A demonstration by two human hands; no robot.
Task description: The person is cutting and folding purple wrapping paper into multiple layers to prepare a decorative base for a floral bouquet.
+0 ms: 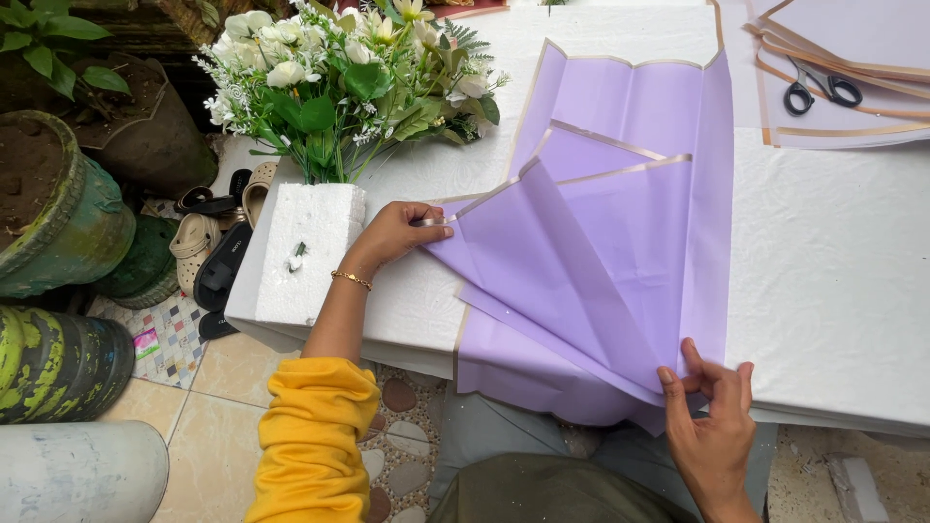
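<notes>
A lilac wrapping sheet [620, 223] with a gold edge lies folded in fan-like pleats on the white table [833, 261]. My left hand [397, 232] pinches the upper left corner of a fold. My right hand [712, 407] grips the gathered lower point of the pleats at the table's near edge. A yellow sleeve and a gold bracelet show on my left arm.
A bunch of white flowers with green leaves [339, 77] stands in a white foam block [305, 252] at the left. Black scissors [819, 89] lie on more lilac sheets [852, 39] at the top right. Green pots [58, 213] and sandals [208, 242] are on the floor at left.
</notes>
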